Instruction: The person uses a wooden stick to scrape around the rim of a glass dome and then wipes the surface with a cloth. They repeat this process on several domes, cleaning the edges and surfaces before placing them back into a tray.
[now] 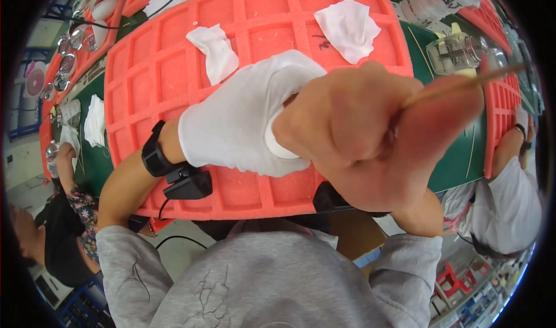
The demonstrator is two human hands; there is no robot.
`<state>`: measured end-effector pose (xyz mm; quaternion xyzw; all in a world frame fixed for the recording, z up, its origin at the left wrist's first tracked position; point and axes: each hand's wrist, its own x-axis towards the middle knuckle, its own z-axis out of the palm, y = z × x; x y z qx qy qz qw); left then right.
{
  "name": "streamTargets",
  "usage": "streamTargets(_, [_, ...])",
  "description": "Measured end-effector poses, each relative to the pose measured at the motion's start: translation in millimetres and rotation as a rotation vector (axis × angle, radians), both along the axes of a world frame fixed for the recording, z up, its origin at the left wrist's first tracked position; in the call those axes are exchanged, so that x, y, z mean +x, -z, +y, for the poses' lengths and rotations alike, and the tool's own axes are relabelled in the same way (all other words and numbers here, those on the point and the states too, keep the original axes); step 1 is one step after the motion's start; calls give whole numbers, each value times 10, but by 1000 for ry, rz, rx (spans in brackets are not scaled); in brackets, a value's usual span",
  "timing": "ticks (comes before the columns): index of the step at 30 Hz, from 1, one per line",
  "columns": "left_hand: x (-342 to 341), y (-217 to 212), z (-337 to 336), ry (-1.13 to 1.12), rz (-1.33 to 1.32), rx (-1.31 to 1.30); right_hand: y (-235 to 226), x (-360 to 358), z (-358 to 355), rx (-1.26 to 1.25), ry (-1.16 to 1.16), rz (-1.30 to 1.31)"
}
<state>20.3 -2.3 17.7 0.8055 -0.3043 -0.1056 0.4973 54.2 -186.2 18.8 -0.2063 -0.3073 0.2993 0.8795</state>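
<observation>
Close to the camera, my right hand [370, 137] is closed in a pinch round a thin wooden stick [492, 76], which points to the right. My left hand [249, 116] wears a white cloth glove or wrap and is curled behind the right one. A smooth white rounded edge [281, 144] shows between the two hands; the rest of that thing is hidden, as are most of the left fingers. Both hands are above a red foam tray [272, 38] with square pockets. Crumpled white cloths [214, 53] lie on it, one [348, 30] farther right.
A glass jar [454, 53] and loose thin sticks [421, 51] are on the green table at right. Folded white cloths [94, 121] are stacked at left, near clear glass pieces [66, 64] on another red tray. One co-worker [63, 229] is at left, another [504, 206] at right.
</observation>
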Motion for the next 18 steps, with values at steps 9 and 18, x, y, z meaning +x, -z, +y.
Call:
streamTargets(9, [9,173,27,-9,-46,-132,24,-66,52,-65,83,35])
streamTargets(18, [10,204,7,-58,-77,-27,0,-156,185,-67,193,-79])
